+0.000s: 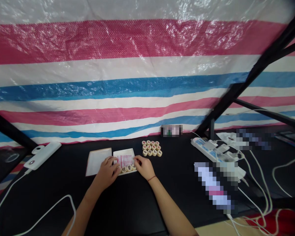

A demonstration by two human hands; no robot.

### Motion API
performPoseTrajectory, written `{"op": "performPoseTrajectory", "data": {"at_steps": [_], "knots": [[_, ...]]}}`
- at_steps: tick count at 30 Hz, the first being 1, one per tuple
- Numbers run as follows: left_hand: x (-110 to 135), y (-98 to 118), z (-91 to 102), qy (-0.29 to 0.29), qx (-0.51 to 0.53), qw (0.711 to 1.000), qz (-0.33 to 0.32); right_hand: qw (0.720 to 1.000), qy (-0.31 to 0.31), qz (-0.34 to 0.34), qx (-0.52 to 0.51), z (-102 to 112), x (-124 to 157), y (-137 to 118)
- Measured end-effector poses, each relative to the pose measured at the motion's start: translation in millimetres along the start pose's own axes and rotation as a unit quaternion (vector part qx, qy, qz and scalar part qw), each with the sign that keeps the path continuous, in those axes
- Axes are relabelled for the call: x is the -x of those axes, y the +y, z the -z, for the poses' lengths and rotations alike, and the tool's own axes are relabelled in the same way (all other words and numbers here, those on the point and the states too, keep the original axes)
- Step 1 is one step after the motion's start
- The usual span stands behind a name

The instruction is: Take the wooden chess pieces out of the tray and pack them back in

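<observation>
The white box [124, 153] lay between both hands; the left hand [109, 171] curled and the right hand [144, 166] bunched at its rim, grip unclear; the loose pieces [151, 148] sat just beyond the right hand.

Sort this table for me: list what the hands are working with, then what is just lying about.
In use: left hand and right hand, both at the white box; pink-lined sheet and round wooden pieces inside it; loose pieces just right of it; lid to its left.
Lying about: white power bank, power strip, white cables.
</observation>
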State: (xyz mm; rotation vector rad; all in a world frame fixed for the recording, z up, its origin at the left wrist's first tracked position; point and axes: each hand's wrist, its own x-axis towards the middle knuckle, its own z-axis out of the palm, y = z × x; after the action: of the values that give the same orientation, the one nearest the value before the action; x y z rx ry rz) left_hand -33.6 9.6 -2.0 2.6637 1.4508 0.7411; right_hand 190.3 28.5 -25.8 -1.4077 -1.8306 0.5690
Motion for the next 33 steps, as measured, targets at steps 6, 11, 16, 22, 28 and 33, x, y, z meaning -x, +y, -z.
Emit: {"op": "performPoseTrajectory", "data": {"at_steps": [6,11,16,22,28,33], "knots": [[6.7,9.0,10.7,-0.069,0.019,0.996,0.044,1.0,0.007,-0.014,0.0,-2.8,0.3,2.0],[8.6,10.5,13.1,-0.088,0.023,0.994,0.061,1.0,0.009,-0.014,0.002,-4.0,0.9,3.4],[8.7,12.3,10.7,-0.082,0.021,0.995,0.057,1.0,0.01,-0.011,0.0,-2.6,1.5,1.9],[9.6,18.0,6.9,-0.056,-0.021,0.996,0.066,1.0,0.015,-0.008,0.003,-4.4,2.7,3.2],[10.0,20.7,9.5,-0.048,-0.014,0.996,0.078,1.0,0.021,-0.006,-0.003,-6.6,3.7,4.2],[10.5,21.5,15.2,-0.085,0.033,0.992,0.089,1.0,0.02,-0.009,-0.005,-6.8,2.4,4.3]]}}
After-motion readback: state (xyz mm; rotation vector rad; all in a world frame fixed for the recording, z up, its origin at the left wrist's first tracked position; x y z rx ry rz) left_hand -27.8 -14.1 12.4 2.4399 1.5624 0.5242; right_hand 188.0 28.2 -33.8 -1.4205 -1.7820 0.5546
